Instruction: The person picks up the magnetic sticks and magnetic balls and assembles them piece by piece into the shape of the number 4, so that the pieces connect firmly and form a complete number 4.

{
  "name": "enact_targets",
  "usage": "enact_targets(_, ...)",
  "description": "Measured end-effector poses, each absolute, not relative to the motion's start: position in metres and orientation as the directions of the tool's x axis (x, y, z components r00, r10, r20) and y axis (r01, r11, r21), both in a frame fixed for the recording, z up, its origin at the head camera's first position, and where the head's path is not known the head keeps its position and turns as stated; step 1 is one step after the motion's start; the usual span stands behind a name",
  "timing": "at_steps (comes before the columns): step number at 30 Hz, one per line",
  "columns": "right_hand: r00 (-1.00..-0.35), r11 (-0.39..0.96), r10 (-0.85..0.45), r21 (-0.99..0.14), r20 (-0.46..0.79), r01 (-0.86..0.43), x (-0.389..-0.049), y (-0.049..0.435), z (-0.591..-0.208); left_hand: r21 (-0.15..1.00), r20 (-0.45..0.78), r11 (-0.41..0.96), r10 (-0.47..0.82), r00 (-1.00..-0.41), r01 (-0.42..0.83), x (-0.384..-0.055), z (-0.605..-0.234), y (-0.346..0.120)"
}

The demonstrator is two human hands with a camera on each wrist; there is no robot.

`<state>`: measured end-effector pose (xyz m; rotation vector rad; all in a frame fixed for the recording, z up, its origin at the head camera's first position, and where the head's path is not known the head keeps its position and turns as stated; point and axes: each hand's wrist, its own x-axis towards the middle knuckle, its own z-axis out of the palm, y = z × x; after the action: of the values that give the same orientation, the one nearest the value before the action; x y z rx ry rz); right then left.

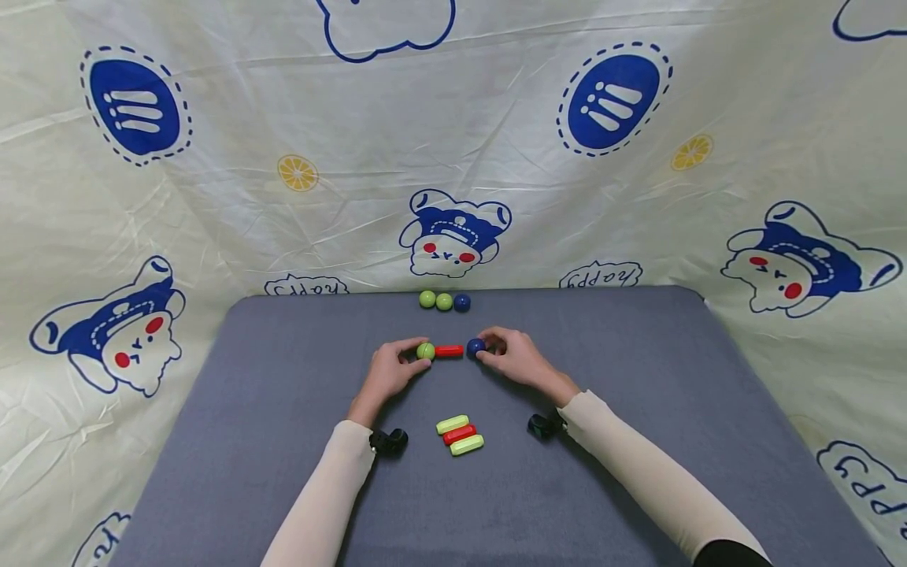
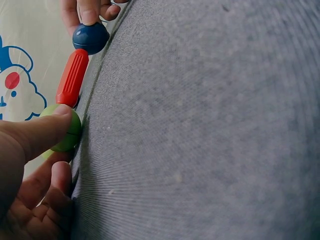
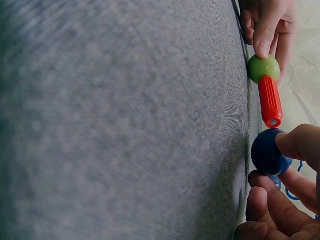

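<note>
My left hand (image 1: 392, 367) pinches a green ball (image 1: 425, 351) between thumb and finger. A ridged red rod (image 1: 449, 351) extends from that ball toward the right, its near end against the ball. With thumb and fingers my right hand (image 1: 522, 358) pinches a dark blue ball (image 1: 475, 348). In the right wrist view the free end of the red rod (image 3: 270, 102) faces the blue ball (image 3: 269, 152), with a narrow gap between them. From the left wrist view, the rod (image 2: 73, 77) and blue ball (image 2: 91, 38) look lined up, so the gap is hard to judge there.
Two green balls (image 1: 435, 300) and a blue ball (image 1: 462, 302) sit in a row at the back edge of the grey table (image 1: 298, 488). Nearer, between the forearms, lie two yellow-green rods (image 1: 467, 445) with a red rod (image 1: 459, 434) between them. A printed cloth hangs behind.
</note>
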<state>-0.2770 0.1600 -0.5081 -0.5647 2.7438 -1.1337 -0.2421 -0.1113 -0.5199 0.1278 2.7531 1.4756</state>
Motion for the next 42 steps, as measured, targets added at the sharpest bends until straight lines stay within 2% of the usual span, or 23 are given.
enact_targets(42, -0.911, 0.628, -0.409, -0.707, 0.056, -0.325, -0.2738, 0.1567, -0.5129, 0.821, 0.022, 0.568, 0.069, -0.997, 0.057, -0.2404, -0.5213, -0.1078)
